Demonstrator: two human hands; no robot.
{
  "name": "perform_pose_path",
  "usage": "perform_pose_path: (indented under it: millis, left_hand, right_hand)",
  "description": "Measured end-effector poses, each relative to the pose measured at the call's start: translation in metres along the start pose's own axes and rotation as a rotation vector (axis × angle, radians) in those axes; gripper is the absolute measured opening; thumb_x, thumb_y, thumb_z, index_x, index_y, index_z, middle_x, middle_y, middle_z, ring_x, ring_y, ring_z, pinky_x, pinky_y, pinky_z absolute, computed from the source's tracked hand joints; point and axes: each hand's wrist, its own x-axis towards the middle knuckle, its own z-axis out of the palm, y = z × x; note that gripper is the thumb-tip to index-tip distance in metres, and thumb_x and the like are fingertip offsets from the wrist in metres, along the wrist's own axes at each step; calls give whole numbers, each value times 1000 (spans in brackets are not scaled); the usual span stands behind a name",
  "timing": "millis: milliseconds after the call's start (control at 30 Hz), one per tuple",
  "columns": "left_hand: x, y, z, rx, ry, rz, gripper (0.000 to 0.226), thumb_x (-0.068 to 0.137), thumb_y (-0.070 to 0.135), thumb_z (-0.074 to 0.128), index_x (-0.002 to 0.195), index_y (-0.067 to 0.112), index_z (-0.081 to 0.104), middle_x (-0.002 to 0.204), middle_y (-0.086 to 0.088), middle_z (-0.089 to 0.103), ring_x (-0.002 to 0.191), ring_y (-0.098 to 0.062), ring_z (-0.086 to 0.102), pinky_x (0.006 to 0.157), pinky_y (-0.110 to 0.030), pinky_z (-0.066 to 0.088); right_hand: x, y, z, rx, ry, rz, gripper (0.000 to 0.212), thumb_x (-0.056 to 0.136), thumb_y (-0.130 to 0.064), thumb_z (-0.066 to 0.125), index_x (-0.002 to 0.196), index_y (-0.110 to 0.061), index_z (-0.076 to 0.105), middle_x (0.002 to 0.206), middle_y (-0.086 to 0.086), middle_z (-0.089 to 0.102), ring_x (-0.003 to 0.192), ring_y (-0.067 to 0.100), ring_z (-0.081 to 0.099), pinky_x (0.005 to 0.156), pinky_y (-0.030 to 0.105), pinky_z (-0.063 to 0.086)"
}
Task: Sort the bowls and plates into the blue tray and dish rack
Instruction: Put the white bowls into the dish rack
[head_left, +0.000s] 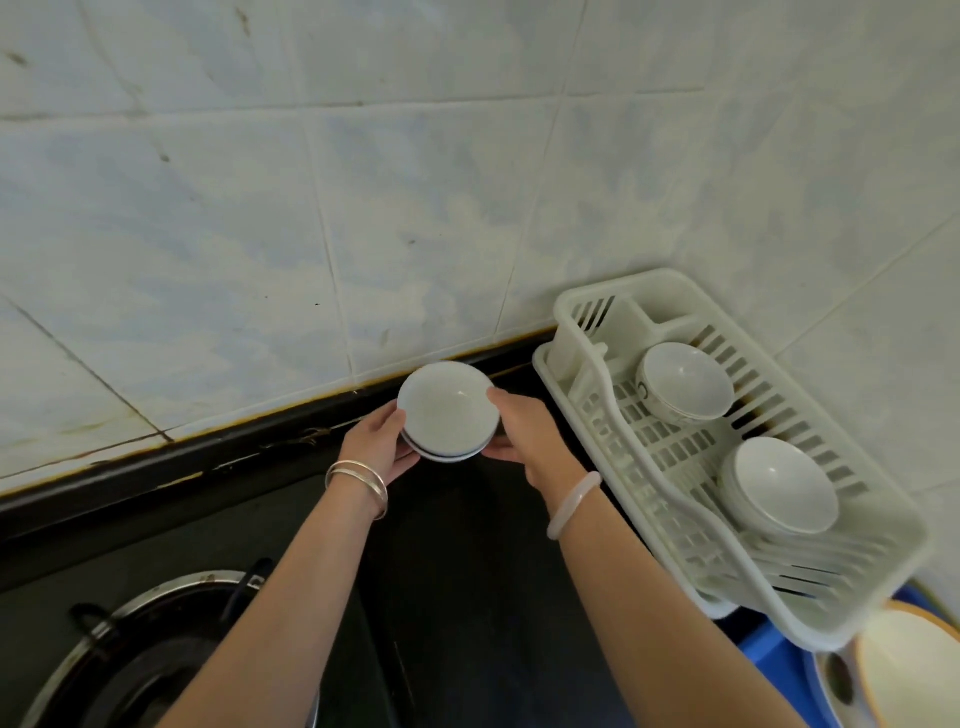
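Note:
A small stack of white bowls (447, 410) is held over the dark counter near the back wall. My left hand (376, 441) grips its left side and my right hand (524, 436) grips its right side. To the right stands a white plastic dish rack (587, 306), with a white bowl (685, 379) at its far end and another white bowl stack (779, 486) nearer me. The blue tray (763, 649) shows at the bottom right under the rack's near end, holding a cream plate (914, 670) with an orange rim.
A gas burner (156, 649) with black pan supports sits at the bottom left of the dark counter (467, 571). A tiled wall (363, 208) rises right behind the counter.

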Motion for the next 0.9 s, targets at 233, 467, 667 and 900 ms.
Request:
perform_pose_path:
  millis: [233,467,667,900]
  left_hand:
    - [-49,34,86,55,-292,16,29,93,11,47,121,14,54,112,-8,55,95,-29,58,82,-41,49]
    - [-69,28,182,307,-570,-63,38,92,6,48,131,7,47,132,-16,50,114,-37,55,85,-40,49]
    - [-57,-2,237,659,-652,-108,43,94,3,41,137,8,40,134,-17,43,124,-36,47,100,-45,44]
    - [-34,-20,265,999,-689,-122,44,94,-4,35,137,6,40,143,-18,41,129,-32,44,107,-45,36]
  right_hand:
    - [-48,-35,-90,105,211,-122,23,93,-32,52,107,-16,60,101,8,64,90,24,64,66,33,58]
    - [-63,-31,-180,161,406,-117,23,96,-33,48,104,-12,54,82,4,56,72,21,60,77,43,58]
    - [-55,7,-214,299,424,13,45,97,-33,47,132,-5,44,117,15,51,86,26,59,71,38,54]
    - [-38,46,-221,450,390,69,36,96,-27,52,121,-3,46,121,22,52,114,37,55,80,39,54]
